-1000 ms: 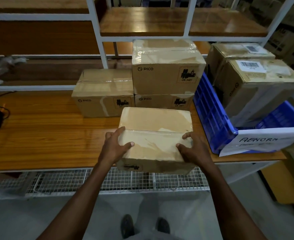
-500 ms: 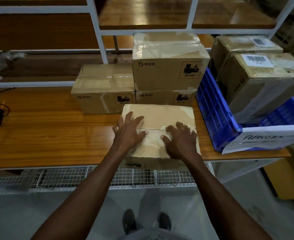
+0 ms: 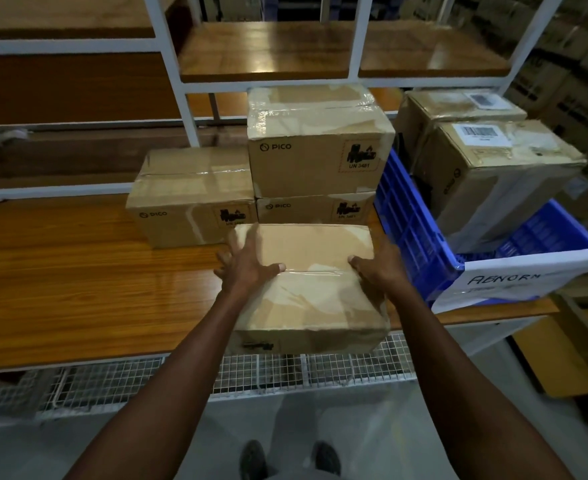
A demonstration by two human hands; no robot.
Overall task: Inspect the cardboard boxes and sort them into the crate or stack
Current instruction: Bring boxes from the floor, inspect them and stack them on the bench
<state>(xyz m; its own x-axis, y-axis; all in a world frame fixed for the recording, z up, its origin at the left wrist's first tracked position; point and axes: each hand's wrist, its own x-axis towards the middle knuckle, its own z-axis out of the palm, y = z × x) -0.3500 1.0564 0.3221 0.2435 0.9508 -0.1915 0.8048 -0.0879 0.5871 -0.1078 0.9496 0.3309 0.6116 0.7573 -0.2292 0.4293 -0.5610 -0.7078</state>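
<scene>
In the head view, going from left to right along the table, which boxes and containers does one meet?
Single PICO box → stack of two PICO boxes → blue crate → labelled boxes in the crate.

A wooden workbench top (image 3: 77, 282) spans the scene, carried on a white metal frame (image 3: 188, 109) whose uprights support wooden shelves (image 3: 268, 53) at the far side. A white wire-mesh panel (image 3: 112, 382) runs beneath the near bench edge, above a grey floor (image 3: 60, 452). Lighting is dim; stacked cartons (image 3: 583, 64) fill the far right background.
</scene>
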